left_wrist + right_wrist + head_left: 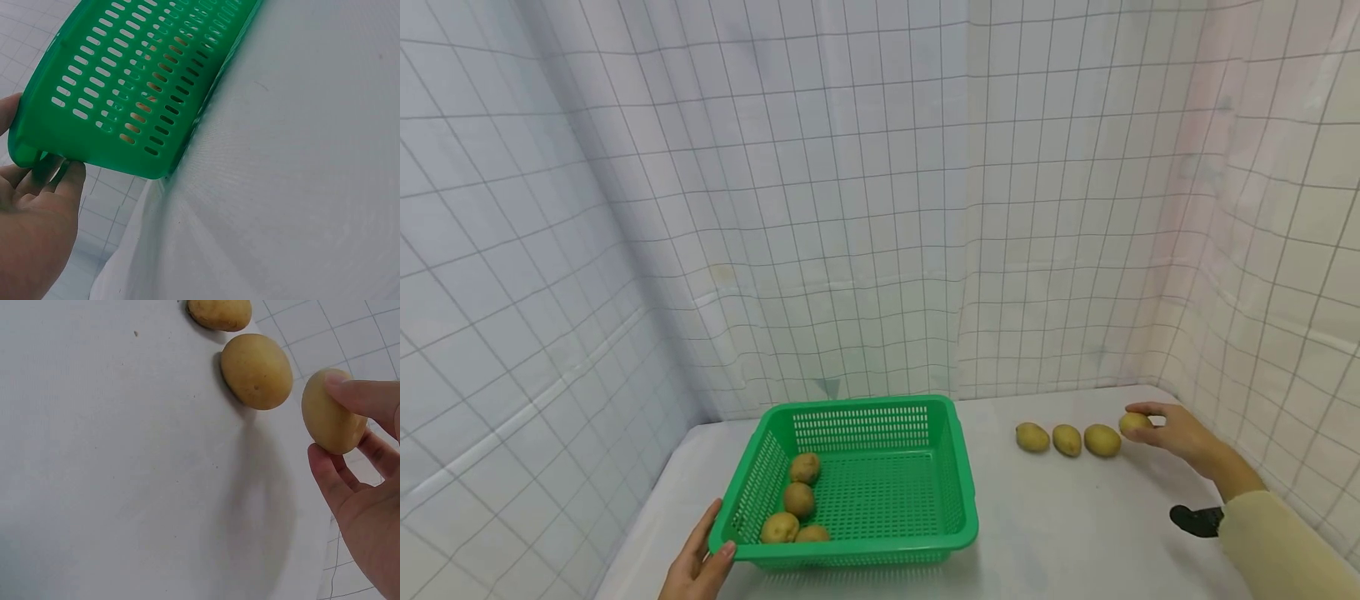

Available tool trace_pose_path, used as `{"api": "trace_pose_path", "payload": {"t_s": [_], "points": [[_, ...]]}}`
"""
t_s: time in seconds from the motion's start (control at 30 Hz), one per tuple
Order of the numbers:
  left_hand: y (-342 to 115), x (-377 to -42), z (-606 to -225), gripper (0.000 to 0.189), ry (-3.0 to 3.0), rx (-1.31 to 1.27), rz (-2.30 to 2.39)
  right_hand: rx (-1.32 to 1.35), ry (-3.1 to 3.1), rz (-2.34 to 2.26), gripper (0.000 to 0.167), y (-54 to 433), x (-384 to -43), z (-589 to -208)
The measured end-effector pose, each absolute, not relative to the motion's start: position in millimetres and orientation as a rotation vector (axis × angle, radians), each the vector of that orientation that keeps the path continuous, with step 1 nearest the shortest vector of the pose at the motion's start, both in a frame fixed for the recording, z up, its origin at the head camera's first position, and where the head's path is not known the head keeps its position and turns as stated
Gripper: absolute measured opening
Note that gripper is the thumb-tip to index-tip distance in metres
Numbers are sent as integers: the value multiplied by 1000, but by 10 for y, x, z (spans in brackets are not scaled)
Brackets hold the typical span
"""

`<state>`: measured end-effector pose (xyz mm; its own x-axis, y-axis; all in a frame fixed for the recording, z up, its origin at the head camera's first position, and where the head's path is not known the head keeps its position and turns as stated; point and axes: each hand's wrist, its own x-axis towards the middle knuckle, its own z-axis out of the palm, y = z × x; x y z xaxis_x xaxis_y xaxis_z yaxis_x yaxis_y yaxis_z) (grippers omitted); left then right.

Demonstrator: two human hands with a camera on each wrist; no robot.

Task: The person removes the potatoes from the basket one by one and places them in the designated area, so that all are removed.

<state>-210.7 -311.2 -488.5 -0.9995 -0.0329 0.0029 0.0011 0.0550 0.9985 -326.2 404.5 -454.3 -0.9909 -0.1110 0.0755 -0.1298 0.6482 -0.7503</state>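
My right hand [1182,435] pinches oval yellow potato [1132,422] beside three others [1067,440] on white counter [1060,525]; left hand [695,560] grips green plastic basket [850,551]. Step, I judge: pick-up or set-down; next calls for steady pinch.

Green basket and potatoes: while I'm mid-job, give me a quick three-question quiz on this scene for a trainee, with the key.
1. True or false: the left hand grips the rim of the green basket.
2. How many potatoes inside the basket show in the head view?
3. Multiple choice: in the head view, where is the potato in the right hand?
A. Left of the basket
B. Right of the three potatoes on the table
C. Inside the basket

Key: 1. True; 2. Four; 3. B
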Motion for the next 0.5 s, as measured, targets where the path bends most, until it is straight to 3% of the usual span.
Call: {"api": "trace_pose_path", "payload": {"t_s": [0.5], "points": [[-3095, -2067, -4840, 86, -2319, 71, -2079, 72, -2881, 1324, 74, 4267, -3315, -4834]]}}
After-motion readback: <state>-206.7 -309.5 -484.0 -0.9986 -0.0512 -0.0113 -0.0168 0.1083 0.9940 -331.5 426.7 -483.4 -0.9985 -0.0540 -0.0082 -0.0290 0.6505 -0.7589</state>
